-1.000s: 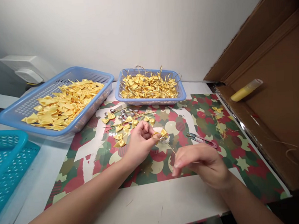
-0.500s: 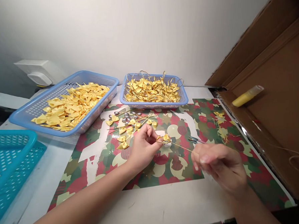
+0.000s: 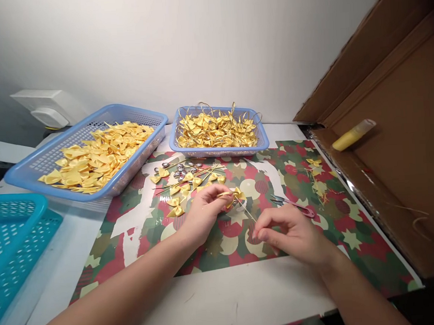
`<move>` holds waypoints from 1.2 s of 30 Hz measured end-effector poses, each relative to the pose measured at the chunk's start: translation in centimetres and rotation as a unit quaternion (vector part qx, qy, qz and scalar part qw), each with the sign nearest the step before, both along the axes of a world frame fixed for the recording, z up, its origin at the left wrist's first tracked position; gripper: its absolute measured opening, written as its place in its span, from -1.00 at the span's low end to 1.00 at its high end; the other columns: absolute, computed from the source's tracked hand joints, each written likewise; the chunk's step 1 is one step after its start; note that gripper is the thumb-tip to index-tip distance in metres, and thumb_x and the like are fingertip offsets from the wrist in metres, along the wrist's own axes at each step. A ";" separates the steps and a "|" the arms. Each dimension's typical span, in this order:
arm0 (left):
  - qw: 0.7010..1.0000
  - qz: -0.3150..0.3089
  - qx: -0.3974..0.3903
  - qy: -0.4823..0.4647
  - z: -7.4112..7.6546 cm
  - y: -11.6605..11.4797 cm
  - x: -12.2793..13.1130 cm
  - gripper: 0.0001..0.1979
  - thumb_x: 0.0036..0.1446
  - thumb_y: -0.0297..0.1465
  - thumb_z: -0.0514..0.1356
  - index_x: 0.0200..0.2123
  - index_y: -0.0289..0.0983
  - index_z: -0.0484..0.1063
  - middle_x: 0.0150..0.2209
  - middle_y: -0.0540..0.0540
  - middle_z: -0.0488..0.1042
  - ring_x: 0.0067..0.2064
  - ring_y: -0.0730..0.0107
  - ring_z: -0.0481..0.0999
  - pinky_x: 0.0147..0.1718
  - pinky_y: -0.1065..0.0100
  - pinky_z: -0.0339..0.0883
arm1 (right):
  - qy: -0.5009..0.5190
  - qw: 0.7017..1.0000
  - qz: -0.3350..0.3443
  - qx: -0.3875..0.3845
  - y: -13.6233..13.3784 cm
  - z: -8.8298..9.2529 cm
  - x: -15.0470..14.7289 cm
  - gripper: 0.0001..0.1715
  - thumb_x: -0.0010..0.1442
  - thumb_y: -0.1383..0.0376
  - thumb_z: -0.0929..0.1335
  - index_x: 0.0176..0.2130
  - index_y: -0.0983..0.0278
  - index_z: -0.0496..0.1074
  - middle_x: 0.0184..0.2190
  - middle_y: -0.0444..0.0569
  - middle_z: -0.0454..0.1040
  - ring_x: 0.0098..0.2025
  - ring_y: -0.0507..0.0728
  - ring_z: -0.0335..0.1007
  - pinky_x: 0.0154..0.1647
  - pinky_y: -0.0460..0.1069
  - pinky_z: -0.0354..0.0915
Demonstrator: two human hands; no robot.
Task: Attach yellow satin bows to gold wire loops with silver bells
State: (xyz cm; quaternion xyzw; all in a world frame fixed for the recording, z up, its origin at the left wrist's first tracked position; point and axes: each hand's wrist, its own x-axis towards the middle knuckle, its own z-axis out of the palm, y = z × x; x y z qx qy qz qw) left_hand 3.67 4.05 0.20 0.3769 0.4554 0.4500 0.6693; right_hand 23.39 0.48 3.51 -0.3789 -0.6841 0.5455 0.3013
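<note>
My left hand (image 3: 207, 211) pinches a yellow satin bow (image 3: 238, 194) with a gold cord at its fingertips, above the patterned sheet (image 3: 228, 246). A thin thread (image 3: 249, 213) runs from the bow down to my right hand (image 3: 288, 234), whose thumb and forefinger are closed on its end. Beyond my left hand lie loose yellow bows (image 3: 176, 207), gold cords and several shiny silver beads (image 3: 181, 170). Small scissors with pink handles (image 3: 294, 204) rest just behind my right hand.
A blue basket of yellow bows (image 3: 109, 195) stands at the left, another blue basket with corded bows (image 3: 220, 151) at the back. A teal basket (image 3: 41, 210) is at the left edge. A yellow tube (image 3: 354, 134) sits by the cardboard (image 3: 391, 90) at right, near thread scraps (image 3: 322, 188).
My right hand has moved left, closer to my left hand, and the scissors' pink handles now show. The view has shifted slightly.
</note>
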 end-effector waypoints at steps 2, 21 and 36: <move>0.999 -0.009 -0.036 -0.024 -0.4 0.2 -0.1 -0.87 -0.06 -0.36 0.35 -0.43 -0.26 0.48 -0.41 0.02 0.45 -0.40 0.49 0.42 -0.36 0.41 0.28 | 0.040 0.999 -0.010 -0.017 0.2 0.2 0.5 -0.77 0.28 0.22 0.34 -0.38 0.28 0.47 -0.54 -0.13 0.44 -0.60 -0.06 0.26 -0.63 -0.14 0.18; 0.994 -0.020 -0.036 0.096 0.2 -0.1 -0.2 -0.81 -0.13 -0.42 0.38 -0.35 -0.29 0.60 -0.45 -0.04 0.54 -0.43 0.46 0.47 -0.42 0.43 0.37 | -0.201 0.920 -0.288 0.172 1.7 -0.2 0.7 -0.80 0.18 0.37 0.30 -0.47 0.26 0.41 -0.57 -0.12 0.41 -0.54 0.02 0.26 -0.56 -0.09 0.15; 0.989 0.003 0.079 0.127 0.2 -0.7 0.2 -0.86 -0.04 -0.41 0.33 -0.43 -0.27 0.41 -0.47 0.01 0.46 -0.42 0.48 0.45 -0.43 0.46 0.39 | -0.186 0.946 -0.167 0.206 0.4 -2.2 -2.0 -0.80 0.21 0.43 0.26 -0.43 0.28 0.36 -0.65 -0.20 0.26 -0.60 -0.03 0.13 -0.53 -0.11 0.09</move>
